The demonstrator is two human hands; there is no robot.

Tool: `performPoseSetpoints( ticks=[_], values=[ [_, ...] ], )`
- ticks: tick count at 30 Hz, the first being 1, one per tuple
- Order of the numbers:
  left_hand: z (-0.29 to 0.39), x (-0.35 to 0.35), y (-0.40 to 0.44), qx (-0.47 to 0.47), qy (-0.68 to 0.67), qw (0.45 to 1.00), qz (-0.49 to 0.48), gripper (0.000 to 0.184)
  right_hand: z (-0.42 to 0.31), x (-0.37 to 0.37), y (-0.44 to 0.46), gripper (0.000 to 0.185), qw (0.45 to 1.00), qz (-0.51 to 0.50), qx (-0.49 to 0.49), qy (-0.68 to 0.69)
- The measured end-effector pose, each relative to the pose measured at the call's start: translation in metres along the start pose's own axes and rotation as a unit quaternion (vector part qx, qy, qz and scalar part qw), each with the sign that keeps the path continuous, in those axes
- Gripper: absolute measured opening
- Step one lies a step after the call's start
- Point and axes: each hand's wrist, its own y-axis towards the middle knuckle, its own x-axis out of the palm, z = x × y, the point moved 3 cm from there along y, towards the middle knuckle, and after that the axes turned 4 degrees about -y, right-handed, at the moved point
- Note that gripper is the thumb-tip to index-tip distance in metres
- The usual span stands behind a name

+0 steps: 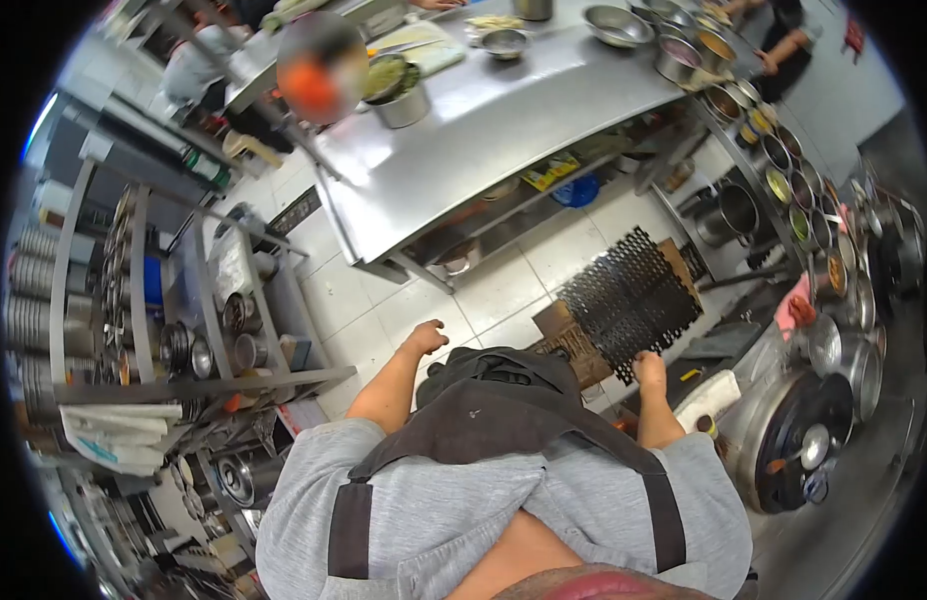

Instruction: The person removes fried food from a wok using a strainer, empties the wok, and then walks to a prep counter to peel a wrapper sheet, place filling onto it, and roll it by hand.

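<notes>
Left hand: the left hand (427, 338) is hanging over the floor (364, 295), its fingers curling loosely apart from the thumb, with nothing showing in it.
Right hand: the right hand (649, 369) is overlapping the near edge of the mat in view; its fingers are bending, but whether they are closing together or touching the mat, I cannot tell.
Mat: the black mat (629, 300), full of holes, is lying ahead of the right hand and toward its left. The right hand is the nearer one; the left is sitting well apart. The mat is slanting across the view, its long axis hard to tell.
Cardboard: a brown sheet (581, 357) is showing beside the mat, toward the left hand.
Counter: the steel counter (464, 120) is standing ahead of both hands.
Right side: a white cloth (709, 401) is lying between the right hand and a big pot (749, 440).
</notes>
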Motion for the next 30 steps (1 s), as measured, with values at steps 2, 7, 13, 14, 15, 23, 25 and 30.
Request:
performPoseSetpoints(
  ticks=[2, 7, 13, 14, 15, 23, 25, 30],
  values=[
    [-0.032, -0.011, -0.002, 0.04, 0.006, 0.999, 0.017, 0.053, -0.011, 0.019, 0.004, 0.017, 1.0, 0.004, -0.019, -0.011],
    [-0.16, -0.048, -0.047, -0.018, -0.019, 0.998, 0.066, 0.054, -0.12, 0.066, -0.028, 0.018, 0.997, -0.038, -0.043, -0.046],
    [-0.386, -0.033, -0.11, -0.179, 0.035, 0.982, 0.046, 0.026, -0.295, 0.138, -0.083, 0.027, 0.945, -0.191, -0.265, -0.029],
    [-0.419, -0.021, -0.124, -0.12, 0.143, 0.982, 0.026, 0.027, -0.321, 0.143, -0.089, 0.028, 0.927, -0.185, -0.323, -0.055],
    [-0.451, -0.008, -0.14, -0.144, 0.156, 0.977, -0.01, 0.03, -0.348, 0.148, -0.095, 0.03, 0.905, -0.175, -0.38, -0.076],
    [-0.527, 0.045, -0.221, -0.335, -0.137, 0.932, 0.021, 0.023, -0.462, 0.16, -0.065, 0.028, 0.88, -0.178, -0.411, -0.16],
    [-0.511, 0.067, -0.218, -0.294, -0.223, 0.925, 0.087, 0.025, -0.469, 0.174, -0.048, 0.028, 0.868, -0.184, -0.414, -0.203],
    [-0.441, 0.072, -0.177, -0.132, -0.199, 0.968, 0.071, 0.026, -0.504, 0.201, -0.049, 0.028, 0.847, -0.218, -0.424, -0.235]
  ],
)
